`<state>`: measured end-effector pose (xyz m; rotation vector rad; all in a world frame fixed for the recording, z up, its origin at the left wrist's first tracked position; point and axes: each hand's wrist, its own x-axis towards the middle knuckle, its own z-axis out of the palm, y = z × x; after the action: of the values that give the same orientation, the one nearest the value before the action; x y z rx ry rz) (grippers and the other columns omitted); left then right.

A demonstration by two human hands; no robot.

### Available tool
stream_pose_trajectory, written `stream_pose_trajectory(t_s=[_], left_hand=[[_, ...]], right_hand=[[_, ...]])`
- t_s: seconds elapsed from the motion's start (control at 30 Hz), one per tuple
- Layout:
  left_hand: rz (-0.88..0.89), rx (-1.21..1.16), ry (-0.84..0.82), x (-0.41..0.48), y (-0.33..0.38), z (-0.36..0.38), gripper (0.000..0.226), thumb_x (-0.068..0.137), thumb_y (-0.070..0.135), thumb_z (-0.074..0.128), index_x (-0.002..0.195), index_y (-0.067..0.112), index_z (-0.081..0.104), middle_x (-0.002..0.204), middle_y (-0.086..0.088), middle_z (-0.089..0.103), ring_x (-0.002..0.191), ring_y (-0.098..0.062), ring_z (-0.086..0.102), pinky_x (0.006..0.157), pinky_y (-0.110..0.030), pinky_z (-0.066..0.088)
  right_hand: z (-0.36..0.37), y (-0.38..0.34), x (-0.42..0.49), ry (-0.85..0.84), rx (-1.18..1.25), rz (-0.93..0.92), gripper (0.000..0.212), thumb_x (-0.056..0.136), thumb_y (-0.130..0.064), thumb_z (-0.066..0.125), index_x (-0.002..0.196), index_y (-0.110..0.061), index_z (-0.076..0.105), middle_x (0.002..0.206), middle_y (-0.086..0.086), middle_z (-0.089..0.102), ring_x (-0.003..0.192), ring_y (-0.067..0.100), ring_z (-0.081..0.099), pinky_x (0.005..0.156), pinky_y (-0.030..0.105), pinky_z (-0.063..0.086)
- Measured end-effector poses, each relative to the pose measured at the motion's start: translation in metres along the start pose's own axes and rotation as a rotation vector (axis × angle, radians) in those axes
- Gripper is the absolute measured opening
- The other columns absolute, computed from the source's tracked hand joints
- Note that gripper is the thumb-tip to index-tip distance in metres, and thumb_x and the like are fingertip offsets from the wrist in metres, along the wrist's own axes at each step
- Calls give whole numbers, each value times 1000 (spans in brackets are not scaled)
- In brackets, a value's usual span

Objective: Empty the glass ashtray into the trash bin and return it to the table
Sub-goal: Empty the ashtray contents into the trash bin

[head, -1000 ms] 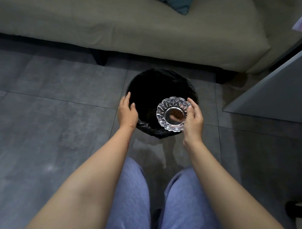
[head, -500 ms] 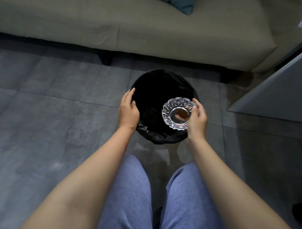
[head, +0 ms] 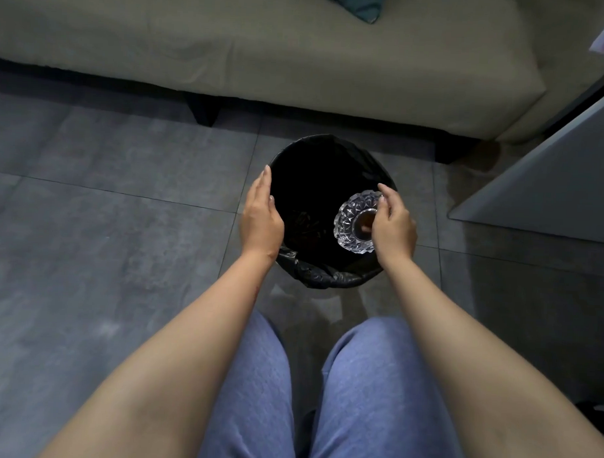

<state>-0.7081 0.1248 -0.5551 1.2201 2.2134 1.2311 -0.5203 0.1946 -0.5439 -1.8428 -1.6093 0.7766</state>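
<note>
A cut-glass ashtray with a faceted rim hangs tipped toward the left over the right side of the trash bin's mouth. My right hand grips its right rim, thumb over the top edge. Something brownish shows through its middle. The trash bin is round, lined with a black bag, and stands on the floor in front of my knees. My left hand rests flat against the bin's left rim, fingers together and pointing away from me.
A beige sofa runs across the back, its dark leg behind the bin. A grey table corner juts in at the right. Grey floor tiles lie to the left. A dark shoe sits at the lower right.
My right hand has turned over the ashtray, tipping it more steeply toward the inside of the bin. My left hand stays on the bin's left rim.
</note>
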Motion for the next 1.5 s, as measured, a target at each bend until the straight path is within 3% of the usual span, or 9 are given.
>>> stream_pose_trajectory(t_s=[0.2, 0.53, 0.73, 0.87, 1.07, 1.2, 1.33, 1.43, 1.5], left_hand=[[12, -16, 4, -4, 2, 2, 53, 99, 2, 41, 150, 13, 32, 152, -7, 40, 141, -18, 38, 94, 9, 16], [45, 1, -13, -10, 1, 0, 51, 100, 8, 43, 150, 13, 32, 152, -7, 40, 141, -18, 37, 104, -4, 21], [35, -2, -7, -12, -1, -1, 52, 100, 10, 43, 150, 13, 31, 154, -6, 38, 142, -17, 36, 105, -8, 23], [38, -19, -10, -12, 0, -1, 51, 101, 11, 43, 150, 14, 31, 154, -5, 37, 142, -16, 35, 106, -9, 23], [48, -11, -19, -12, 0, 1, 51, 101, 11, 42, 151, 14, 30, 155, -4, 36, 143, -15, 33, 98, 7, 14], [37, -1, -9, -12, -2, 1, 52, 101, 10, 43, 151, 14, 30, 154, -6, 38, 142, -17, 35, 100, 2, 17], [-16, -1, 6, -9, -10, -2, 53, 100, 11, 44, 151, 14, 29, 154, -8, 37, 142, -19, 36, 101, -6, 21], [-68, -9, 10, -9, -16, -5, 54, 100, 11, 45, 151, 12, 28, 153, -11, 37, 141, -22, 37, 98, -5, 21], [-114, -16, 16, -10, -21, -7, 54, 100, 13, 44, 152, 13, 27, 153, -11, 37, 140, -23, 38, 97, -7, 25]], right_hand=[[3, -1, 7, 64, -67, -132, 36, 101, -33, 35, 129, -34, 57, 116, 5, 71, 97, 29, 71, 86, 42, 55], [11, 0, 18, -114, -431, -202, 37, 104, -24, 33, 136, -25, 53, 108, 15, 70, 97, 39, 67, 80, 40, 49], [7, 2, 22, -136, -473, -174, 37, 104, -22, 33, 136, -25, 53, 108, 16, 70, 97, 41, 67, 71, 35, 43], [6, 4, 22, -123, -365, -188, 36, 104, -26, 32, 132, -27, 54, 96, 13, 74, 89, 37, 72, 79, 39, 54], [5, 6, 18, -125, -369, -159, 36, 104, -25, 32, 132, -27, 54, 96, 14, 73, 88, 37, 71, 79, 37, 53], [1, 7, 14, -139, -502, -168, 38, 104, -19, 32, 137, -23, 51, 114, 19, 67, 102, 42, 64, 73, 37, 39], [-3, 8, 12, -88, -323, -155, 36, 105, -29, 31, 132, -26, 55, 98, 15, 73, 88, 34, 71, 82, 38, 53], [-3, 5, 6, -98, -118, -57, 33, 105, -29, 34, 129, -30, 56, 65, 4, 70, 69, 17, 69, 78, 27, 47], [0, 4, 4, -82, 37, 15, 32, 103, -28, 35, 126, -32, 58, 59, -7, 66, 68, 21, 74, 81, 33, 51]])
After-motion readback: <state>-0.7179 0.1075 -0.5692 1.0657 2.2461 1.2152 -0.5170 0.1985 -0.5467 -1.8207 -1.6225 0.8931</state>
